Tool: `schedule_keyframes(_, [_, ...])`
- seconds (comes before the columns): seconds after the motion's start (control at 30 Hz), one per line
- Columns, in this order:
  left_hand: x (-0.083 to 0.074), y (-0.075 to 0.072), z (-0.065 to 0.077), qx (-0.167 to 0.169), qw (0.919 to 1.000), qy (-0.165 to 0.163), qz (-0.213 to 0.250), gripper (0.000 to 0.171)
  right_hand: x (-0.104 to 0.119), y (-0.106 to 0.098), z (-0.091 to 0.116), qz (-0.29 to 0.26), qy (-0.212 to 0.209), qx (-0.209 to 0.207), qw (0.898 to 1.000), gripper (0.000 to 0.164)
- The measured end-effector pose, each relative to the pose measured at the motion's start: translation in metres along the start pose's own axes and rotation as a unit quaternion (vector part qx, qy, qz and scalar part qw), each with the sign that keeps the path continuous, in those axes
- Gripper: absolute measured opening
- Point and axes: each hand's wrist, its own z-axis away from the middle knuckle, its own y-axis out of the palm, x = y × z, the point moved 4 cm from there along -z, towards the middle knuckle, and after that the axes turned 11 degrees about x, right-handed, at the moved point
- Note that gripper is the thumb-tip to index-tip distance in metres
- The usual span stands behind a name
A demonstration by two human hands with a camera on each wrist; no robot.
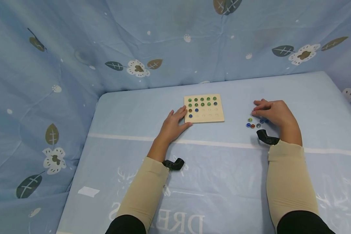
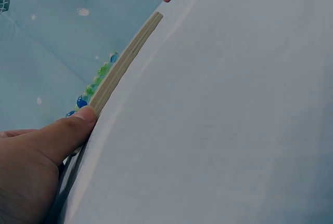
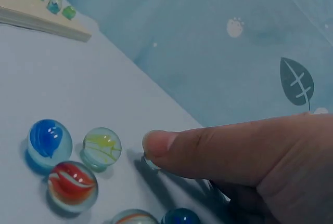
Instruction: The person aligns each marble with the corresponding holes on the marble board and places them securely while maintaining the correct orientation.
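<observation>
While the left hand [image 1: 173, 126] touches it, the board's [image 1: 203, 110] length runs sideways.

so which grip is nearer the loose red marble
Right. The right grip is beyond and right of the red marble; the left grip touches the wooden board, farther left.

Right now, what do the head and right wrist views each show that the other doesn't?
Head only: the left hand touching the board, and beige sleeves.

Right wrist only: clear swirl patterns inside the loose marbles, and a sliver of another marble by the thumb of the right hand.

Both: the board, the loose marbles and the right hand.
</observation>
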Motion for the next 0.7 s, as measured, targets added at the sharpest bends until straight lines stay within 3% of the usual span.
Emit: schedule_keyframes(0.7, [-0.0019, 0.0007, 0.0004, -0.004, 1.0, -0.006, -0.002, 0.074, -0.0006, 0.0048, -0.003, 0.01, -0.019, 0.019, 1.0, 0.046])
